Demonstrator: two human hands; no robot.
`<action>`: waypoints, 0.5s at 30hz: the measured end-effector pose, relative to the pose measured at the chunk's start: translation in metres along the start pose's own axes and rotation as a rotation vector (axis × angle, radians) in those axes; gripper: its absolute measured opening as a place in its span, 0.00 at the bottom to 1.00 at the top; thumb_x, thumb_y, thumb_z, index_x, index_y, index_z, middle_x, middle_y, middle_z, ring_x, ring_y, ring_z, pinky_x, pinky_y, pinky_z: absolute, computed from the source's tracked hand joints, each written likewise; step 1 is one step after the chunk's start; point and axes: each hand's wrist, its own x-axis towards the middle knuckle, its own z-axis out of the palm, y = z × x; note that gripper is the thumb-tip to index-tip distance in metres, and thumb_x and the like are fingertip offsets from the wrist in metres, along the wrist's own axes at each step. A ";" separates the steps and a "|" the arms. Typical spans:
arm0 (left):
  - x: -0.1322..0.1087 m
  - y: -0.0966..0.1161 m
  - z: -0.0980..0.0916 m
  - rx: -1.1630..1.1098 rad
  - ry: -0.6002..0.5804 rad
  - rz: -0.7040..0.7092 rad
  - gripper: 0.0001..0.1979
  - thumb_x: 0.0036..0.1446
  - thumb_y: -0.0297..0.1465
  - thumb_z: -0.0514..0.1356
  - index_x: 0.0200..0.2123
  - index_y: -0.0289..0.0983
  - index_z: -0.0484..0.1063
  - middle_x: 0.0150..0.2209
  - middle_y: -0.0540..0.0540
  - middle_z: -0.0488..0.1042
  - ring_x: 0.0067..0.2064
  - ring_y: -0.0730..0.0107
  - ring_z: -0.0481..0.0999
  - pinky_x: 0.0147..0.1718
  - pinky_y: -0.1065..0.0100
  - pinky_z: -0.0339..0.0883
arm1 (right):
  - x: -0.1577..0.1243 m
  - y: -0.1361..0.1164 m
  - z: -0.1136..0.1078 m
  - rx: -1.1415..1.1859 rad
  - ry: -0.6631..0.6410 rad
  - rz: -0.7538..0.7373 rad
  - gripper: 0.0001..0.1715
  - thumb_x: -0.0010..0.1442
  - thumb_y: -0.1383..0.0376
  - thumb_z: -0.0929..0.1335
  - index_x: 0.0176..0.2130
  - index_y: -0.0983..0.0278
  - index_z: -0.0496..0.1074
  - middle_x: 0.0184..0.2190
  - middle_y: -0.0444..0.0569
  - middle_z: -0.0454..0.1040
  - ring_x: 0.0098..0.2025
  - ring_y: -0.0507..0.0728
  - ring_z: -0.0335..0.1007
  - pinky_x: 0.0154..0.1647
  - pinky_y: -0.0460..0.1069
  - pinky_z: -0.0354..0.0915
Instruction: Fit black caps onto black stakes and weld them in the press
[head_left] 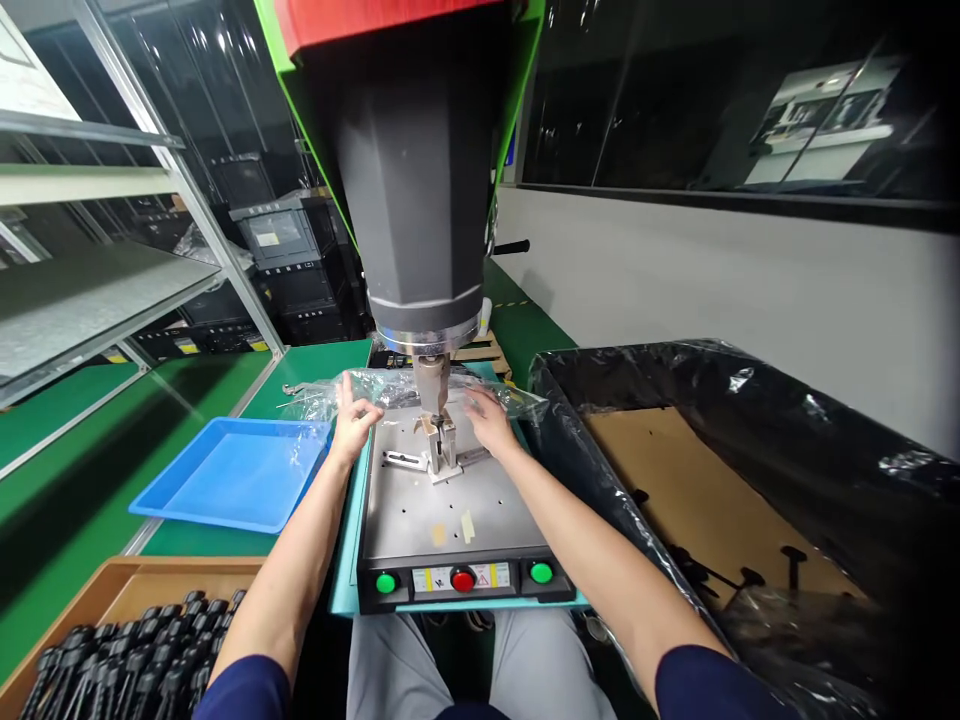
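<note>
A clear plastic bag (390, 385) lies crumpled across the back of the grey metal machine bed (420, 530). At its left part is my left hand (354, 422), fingers apart, one pointing up and the thumb reaching right. My right hand (489, 420) is over the bag on the other side, fingers stretched toward the middle; their tips are partly lost in the film. Between my hands, the machine's metal welding horn (431, 382) points down at a small metal fixture (441, 450) on the bed. I cannot make out any part in the fixture.
A blue tray (225, 500) stands at left, above a brown bin (127, 575) of black stemmed parts (142, 650). On the right, a box lined with black plastic (600, 500) holds cardboard and several black parts. Green and red buttons (463, 579) line the bed's front. A metal shelf (97, 300) is far left.
</note>
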 end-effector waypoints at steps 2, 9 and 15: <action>0.001 0.002 -0.006 0.077 -0.042 0.072 0.08 0.47 0.24 0.67 0.19 0.37 0.72 0.65 0.45 0.60 0.71 0.47 0.39 0.65 0.46 0.37 | -0.013 0.001 0.000 0.050 -0.031 0.056 0.21 0.48 0.67 0.70 0.44 0.58 0.78 0.58 0.50 0.69 0.62 0.63 0.60 0.66 0.62 0.52; -0.017 -0.016 -0.021 0.061 0.022 -0.048 0.10 0.40 0.22 0.69 0.18 0.38 0.70 0.68 0.47 0.55 0.71 0.46 0.33 0.65 0.46 0.31 | -0.071 -0.005 0.000 0.540 -0.263 0.379 0.42 0.39 0.59 0.80 0.54 0.54 0.71 0.61 0.50 0.66 0.66 0.65 0.56 0.65 0.65 0.52; -0.025 -0.024 -0.028 -0.073 0.112 -0.170 0.11 0.38 0.21 0.70 0.18 0.38 0.71 0.61 0.45 0.67 0.71 0.51 0.39 0.67 0.51 0.33 | -0.078 -0.028 0.007 0.794 0.008 0.538 0.29 0.54 0.40 0.68 0.44 0.58 0.74 0.52 0.55 0.74 0.58 0.64 0.67 0.57 0.63 0.65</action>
